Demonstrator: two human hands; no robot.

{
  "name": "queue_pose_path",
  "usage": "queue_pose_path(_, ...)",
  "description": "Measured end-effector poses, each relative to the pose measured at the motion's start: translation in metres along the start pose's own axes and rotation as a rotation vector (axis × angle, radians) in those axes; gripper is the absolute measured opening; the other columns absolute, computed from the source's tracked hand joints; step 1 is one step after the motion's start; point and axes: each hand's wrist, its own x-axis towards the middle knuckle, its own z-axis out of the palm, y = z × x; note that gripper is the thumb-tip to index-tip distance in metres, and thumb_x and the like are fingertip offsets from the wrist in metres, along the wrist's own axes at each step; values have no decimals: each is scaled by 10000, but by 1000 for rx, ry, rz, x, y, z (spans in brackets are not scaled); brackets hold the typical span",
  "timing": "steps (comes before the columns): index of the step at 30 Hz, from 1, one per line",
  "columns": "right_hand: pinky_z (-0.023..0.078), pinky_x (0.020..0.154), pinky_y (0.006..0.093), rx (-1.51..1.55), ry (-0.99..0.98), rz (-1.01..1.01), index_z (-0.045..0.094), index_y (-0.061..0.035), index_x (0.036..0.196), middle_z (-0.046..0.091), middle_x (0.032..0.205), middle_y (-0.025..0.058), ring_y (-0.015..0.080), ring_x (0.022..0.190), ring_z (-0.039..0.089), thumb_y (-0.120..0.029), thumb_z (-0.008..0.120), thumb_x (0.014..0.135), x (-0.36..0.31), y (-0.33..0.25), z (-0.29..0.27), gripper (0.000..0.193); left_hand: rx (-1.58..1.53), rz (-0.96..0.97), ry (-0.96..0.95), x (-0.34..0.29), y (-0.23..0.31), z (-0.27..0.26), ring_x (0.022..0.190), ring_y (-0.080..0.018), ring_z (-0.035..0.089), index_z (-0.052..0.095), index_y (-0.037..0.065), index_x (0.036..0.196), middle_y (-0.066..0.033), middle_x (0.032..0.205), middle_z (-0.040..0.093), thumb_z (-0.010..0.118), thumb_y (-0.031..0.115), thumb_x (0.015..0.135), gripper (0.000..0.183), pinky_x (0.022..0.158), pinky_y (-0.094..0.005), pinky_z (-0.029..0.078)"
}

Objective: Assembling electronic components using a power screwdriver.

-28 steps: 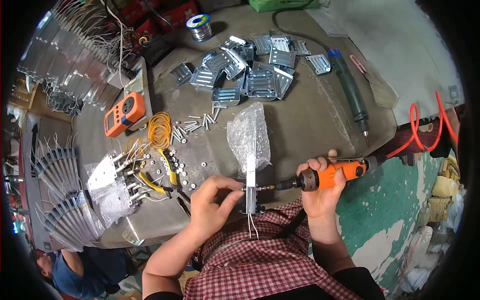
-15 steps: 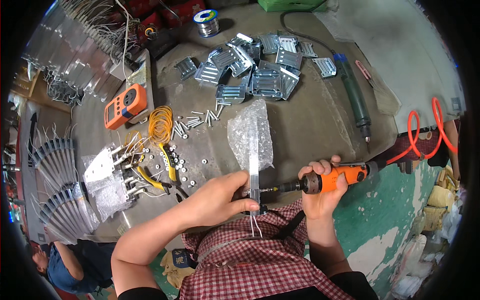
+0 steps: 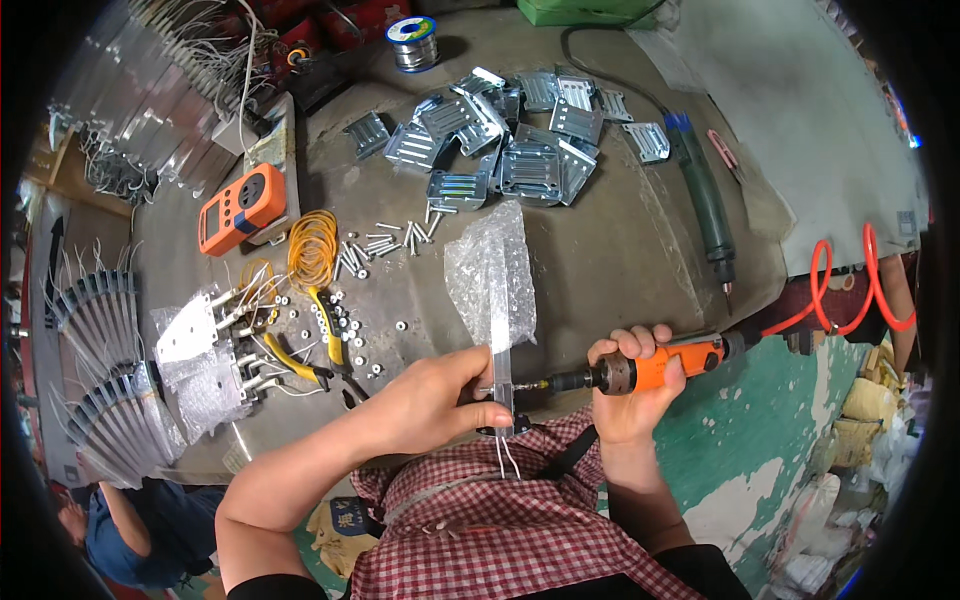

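The left grip (image 3: 440, 397) holds the near part of the metal bar (image 3: 501, 362). A moment ago it pinched just left of the bar; now it has the bar itself, which seems to keep it steady. The right grip (image 3: 630, 402) is wrapped around the orange driver (image 3: 690, 362), its tip pointing left at the bar. The bar is long, thin and shiny, at the near edge of the desk (image 3: 600, 265). Two white wires (image 3: 513, 463) hang from its near end; clear bubble wrap (image 3: 466, 275) is at its far end.
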Motion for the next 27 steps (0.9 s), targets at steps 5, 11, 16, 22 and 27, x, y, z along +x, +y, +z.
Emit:
queue_pose_path(5, 377, 891, 385, -24, 41, 24, 464, -147, 1096, 490, 862, 3, 157, 878, 476, -259, 643, 800, 1, 3, 7, 363, 35, -25, 28, -2, 0, 1, 652, -347, 512, 428, 6, 819, -175, 722, 514, 683, 357, 772, 437, 601, -407, 399)
queue_pose_path(11, 439, 801, 406, -257, 96, 181, 399, -139, 1240, 519, 882, 65, 201, 853, 516, -384, 545, 876, 44, -22, 24, 462, -150, -101, 209, -22, -9, 14, 784, -325, 600, 523, -21, 1054, -188, 866, 602, 677, 321, 755, 480, 711, -372, 465)
queue_pose_path(16, 445, 839, 396, -1047, 96, -36, 387, -52, 1249, 524, 1013, 123, 236, 952, 531, -206, 530, 908, 111, -53, 0, 400, -152, -173, 622, -18, -15, 16, 688, -113, 523, 313, -36, 1306, -70, 748, 523, 652, 108, 786, 637, 620, -263, 439)
queue_pose_path(22, 367, 959, 364, -1729, -225, -298, 474, -8, 1195, 457, 1230, 154, 234, 1151, 459, -62, 552, 850, 49, -10, 32, 358, -459, -84, 745, -4, -35, 29, 786, -104, 522, 301, -44, 1283, -65, 875, 541, 583, 68, 841, 537, 676, -248, 440)
queue_pose_path(27, 406, 910, 287, -922, -352, 463, 279, 53, 1289, 503, 1166, 115, 142, 1064, 494, -109, 570, 867, -17, 61, 52, 538, -619, 310, 1163, 1, -6, 38, 690, -73, 548, 446, -29, 1168, -43, 851, 590, 514, 37, 878, 305, 614, -205, 452)
